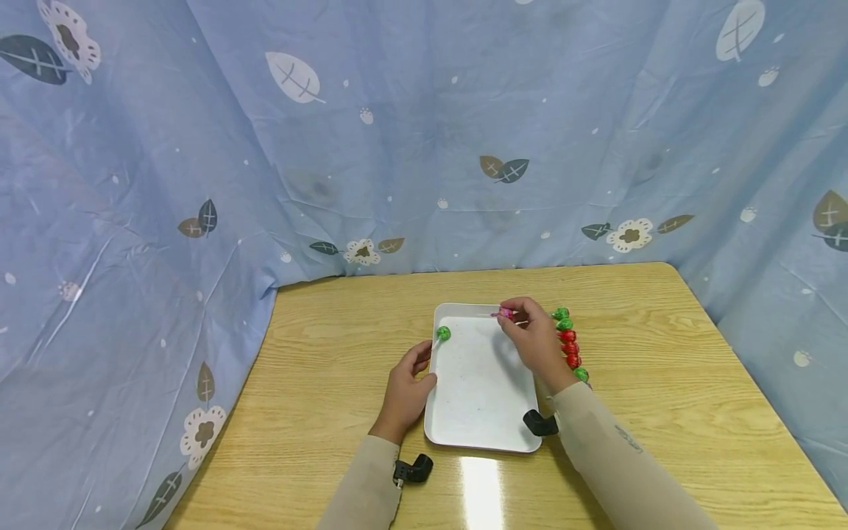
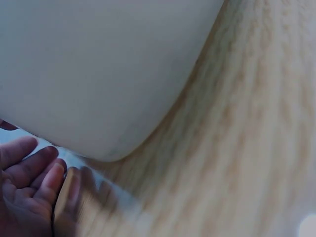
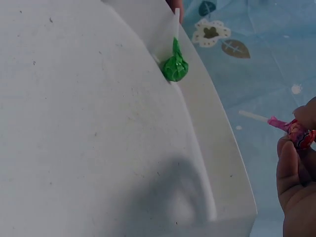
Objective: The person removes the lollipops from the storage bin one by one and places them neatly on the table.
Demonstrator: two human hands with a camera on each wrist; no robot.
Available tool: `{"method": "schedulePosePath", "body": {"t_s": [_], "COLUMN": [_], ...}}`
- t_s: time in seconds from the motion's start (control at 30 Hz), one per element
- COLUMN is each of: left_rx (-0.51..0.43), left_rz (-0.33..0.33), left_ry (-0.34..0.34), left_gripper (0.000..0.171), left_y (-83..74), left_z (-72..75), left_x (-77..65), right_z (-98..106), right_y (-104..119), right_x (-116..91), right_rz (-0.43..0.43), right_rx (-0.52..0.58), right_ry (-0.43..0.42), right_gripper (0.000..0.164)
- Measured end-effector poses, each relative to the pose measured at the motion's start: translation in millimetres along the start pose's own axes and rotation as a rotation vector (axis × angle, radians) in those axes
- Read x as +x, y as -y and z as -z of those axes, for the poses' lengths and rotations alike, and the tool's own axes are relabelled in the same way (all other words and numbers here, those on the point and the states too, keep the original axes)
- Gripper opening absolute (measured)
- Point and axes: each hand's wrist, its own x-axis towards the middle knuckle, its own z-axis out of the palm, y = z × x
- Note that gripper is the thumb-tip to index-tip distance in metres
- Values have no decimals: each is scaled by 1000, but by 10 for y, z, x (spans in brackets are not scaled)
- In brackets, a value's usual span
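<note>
In the head view my right hand (image 1: 535, 342) is over the back right part of a white tray (image 1: 480, 383). Its thumb and fingers pinch a pink-wrapped lollipop (image 3: 296, 132) by the candy end, the white stick pointing left across the tray. A green-wrapped lollipop (image 1: 444, 333) lies inside the tray against the left wall, its stick leaning on the rim. My left hand (image 1: 405, 390) rests beside the tray's left edge, fingers loosely bent near that stick. The left wrist view shows these fingers (image 2: 37, 165) next to the tray's outer side, with nothing held in them.
To the right of the tray, a row of green and red lollipops (image 1: 570, 348) lies on the wooden table (image 1: 676, 368); my right forearm partly covers its near end. A blue patterned curtain (image 1: 424, 147) hangs behind the table and at both sides.
</note>
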Motion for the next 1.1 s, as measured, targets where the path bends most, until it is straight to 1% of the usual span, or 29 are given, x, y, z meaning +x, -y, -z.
{"method": "schedulePosePath", "body": {"t_s": [0.17,0.47,0.73,0.97,1.1], "left_rx": [11,-5,-9,37,33], "left_rz": [0,-2,-5,-7,-13], "left_ry": [3,2,0,5,8], "left_gripper": [59,59,59,58,59], "left_y": [-2,-12,7,-11,-17], "left_z": [2,4,-3,11,12], "left_x": [0,-4,-2,-1,0], "right_z": [49,145,242,278,305], "right_y": [36,5,25,44,30], "right_x": [-40,-104,-194,-257,-288], "right_rz": [3,2,-30,-20,-14], "right_rx": [50,88,84,92,102], "right_ry": [-17,-7,-32,-37,-29], "right_gripper": [25,26,26,25,25]}}
